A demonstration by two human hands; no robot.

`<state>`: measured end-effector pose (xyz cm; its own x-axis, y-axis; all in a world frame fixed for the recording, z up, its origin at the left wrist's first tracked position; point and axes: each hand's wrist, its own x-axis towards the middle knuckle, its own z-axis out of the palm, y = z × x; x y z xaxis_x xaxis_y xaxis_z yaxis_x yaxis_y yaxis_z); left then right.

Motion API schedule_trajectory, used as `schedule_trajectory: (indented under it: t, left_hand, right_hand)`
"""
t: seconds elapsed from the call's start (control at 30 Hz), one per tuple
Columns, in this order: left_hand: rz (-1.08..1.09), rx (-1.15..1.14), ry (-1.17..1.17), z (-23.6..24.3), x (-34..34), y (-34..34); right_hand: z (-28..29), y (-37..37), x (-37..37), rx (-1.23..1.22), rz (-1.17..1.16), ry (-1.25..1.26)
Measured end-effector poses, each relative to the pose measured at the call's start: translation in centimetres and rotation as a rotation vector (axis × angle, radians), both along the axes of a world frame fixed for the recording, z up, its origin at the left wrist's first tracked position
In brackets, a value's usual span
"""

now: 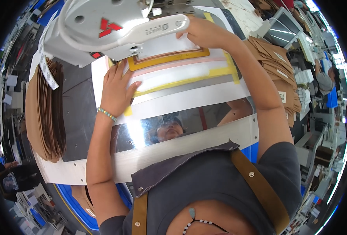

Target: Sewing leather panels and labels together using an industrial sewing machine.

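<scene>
My left hand [118, 84] lies on the left side of a white sheet-like template [158, 102] with its fingers stretched and thumb apart. Its fingertips reach the left end of a yellow-edged, brown-lined frame [169, 59]. Behind the tip of a white lamp arm [154, 30] is my right hand [205, 33], above the frame's right part. Its thumb side shows bent, but most of its fingers are hidden, as is anything they might hold. Yellow tape strips [222, 71] and a pink line mark the template. White material [165, 45] shows inside the frame.
A large white sewing machine head [77, 29] overhangs the work from the upper left. Brown folded pieces stand stacked at left [44, 117] and lie piled at right [277, 74]. A shiny metal plate [205, 117] borders the table's front; a blue bin [77, 207] sits below.
</scene>
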<state>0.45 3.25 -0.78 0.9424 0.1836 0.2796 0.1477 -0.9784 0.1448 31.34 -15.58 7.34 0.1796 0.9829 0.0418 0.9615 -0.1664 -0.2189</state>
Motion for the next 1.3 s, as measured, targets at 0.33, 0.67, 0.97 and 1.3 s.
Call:
schedule_trajectory:
  t: [0.33, 0.67, 0.97, 1.3]
  left_hand:
    - [0.011, -0.002, 0.006, -0.2, 0.0, -0.1]
    - [0.063, 0.002, -0.139, 2.2, -2.6, 2.3]
    - [0.862, 0.274, -0.193, 8.1, -13.9, 22.4]
    - [0.843, 0.298, -0.35, 3.9, -18.1, 26.0]
  right_hand:
    - [-3.0, 5.2, -5.4, -0.068, 0.249, 0.175]
    - [-2.3, 0.8, -4.0, 0.197, 0.123, 0.262]
    - [-5.0, -3.0, -0.7, 0.542, 0.014, 0.187]
    - [-5.3, -3.3, -1.0, 0.495, 0.015, 0.209]
